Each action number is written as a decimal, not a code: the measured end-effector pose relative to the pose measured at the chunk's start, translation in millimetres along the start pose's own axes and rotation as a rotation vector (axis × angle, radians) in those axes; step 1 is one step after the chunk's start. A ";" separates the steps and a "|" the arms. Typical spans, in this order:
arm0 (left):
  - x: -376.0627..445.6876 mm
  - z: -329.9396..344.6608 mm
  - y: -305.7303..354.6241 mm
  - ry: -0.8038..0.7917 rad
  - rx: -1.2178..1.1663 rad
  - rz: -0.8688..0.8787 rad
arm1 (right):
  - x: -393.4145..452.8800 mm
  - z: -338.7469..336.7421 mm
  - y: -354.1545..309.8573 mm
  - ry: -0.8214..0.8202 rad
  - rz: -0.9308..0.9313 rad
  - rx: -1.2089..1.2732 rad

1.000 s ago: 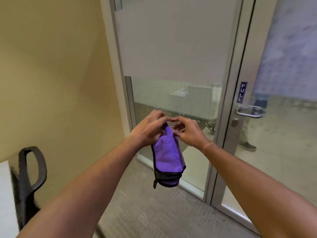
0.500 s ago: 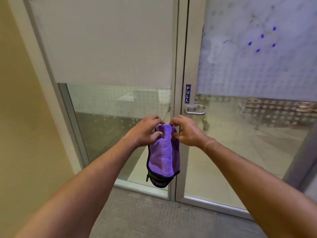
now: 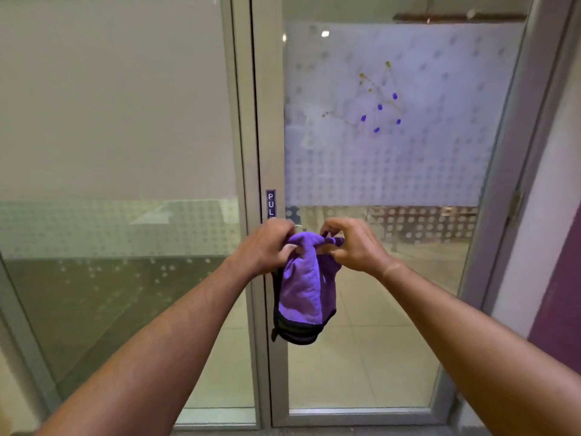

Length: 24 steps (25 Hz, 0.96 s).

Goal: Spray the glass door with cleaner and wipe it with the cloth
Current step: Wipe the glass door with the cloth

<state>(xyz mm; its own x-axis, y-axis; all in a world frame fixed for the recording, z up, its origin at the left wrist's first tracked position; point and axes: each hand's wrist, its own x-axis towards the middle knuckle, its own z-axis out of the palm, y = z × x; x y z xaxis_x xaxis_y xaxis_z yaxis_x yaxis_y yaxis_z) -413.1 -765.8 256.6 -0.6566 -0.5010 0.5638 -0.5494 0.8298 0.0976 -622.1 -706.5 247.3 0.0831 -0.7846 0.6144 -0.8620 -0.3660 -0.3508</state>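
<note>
A purple cloth (image 3: 303,291) with a dark hem hangs folded in front of the glass door (image 3: 386,171). My left hand (image 3: 264,245) grips its top edge from the left. My right hand (image 3: 352,243) pinches the same edge from the right, fingers curled round a fold. The door's upper pane is frosted and dotted, with several blue and yellowish marks (image 3: 379,107) on it. Most of the door handle is hidden behind my hands. No spray bottle is in view.
A fixed glass panel (image 3: 119,152) stands left of the door, split from it by a grey frame (image 3: 251,121) with a PULL label (image 3: 270,203). A hinge (image 3: 515,204) and a white and purple wall (image 3: 559,247) lie at the right.
The view has swung right and closer, so the door now fills the centre. Both hands stay on the cloth's top edge, with the right fingers reworking the fold.
</note>
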 end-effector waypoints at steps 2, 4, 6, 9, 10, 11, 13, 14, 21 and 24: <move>38.2 2.2 -3.6 0.028 0.043 0.018 | 20.5 -18.5 24.5 0.075 0.032 0.025; 80.2 4.5 -7.0 0.070 0.083 0.041 | 45.3 -39.3 50.5 0.124 0.042 0.024; 120.2 6.6 -7.8 0.106 0.106 0.059 | 69.7 -58.5 74.6 0.158 0.026 0.018; 179.8 10.7 -8.2 0.141 0.132 0.075 | 106.6 -83.2 113.1 0.204 0.001 0.003; 196.5 11.9 -10.1 0.147 0.135 0.078 | 117.3 -89.7 124.4 0.217 -0.008 -0.005; 211.1 12.3 -12.5 0.156 0.132 0.081 | 126.9 -95.6 133.9 0.230 -0.013 -0.015; 238.8 13.1 -19.5 0.187 0.119 0.082 | 145.7 -107.1 151.1 0.267 -0.012 -0.026; 253.3 13.3 -22.6 0.205 0.114 0.085 | 155.7 -112.4 159.6 0.287 -0.005 -0.029; 346.4 -1.7 -39.9 0.363 0.095 0.145 | 229.7 -149.2 189.6 0.418 -0.007 -0.116; 386.7 -9.3 -52.1 0.442 0.073 0.160 | 264.8 -163.4 195.2 0.492 -0.015 -0.160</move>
<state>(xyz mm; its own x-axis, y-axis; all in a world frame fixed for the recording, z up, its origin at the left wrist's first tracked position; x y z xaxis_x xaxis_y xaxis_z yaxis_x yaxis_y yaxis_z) -633.5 -1000.5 477.2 -0.4615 -0.2024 0.8637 -0.5048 0.8605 -0.0681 -850.1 -903.9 457.1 -0.1161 -0.4374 0.8917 -0.9313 -0.2641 -0.2509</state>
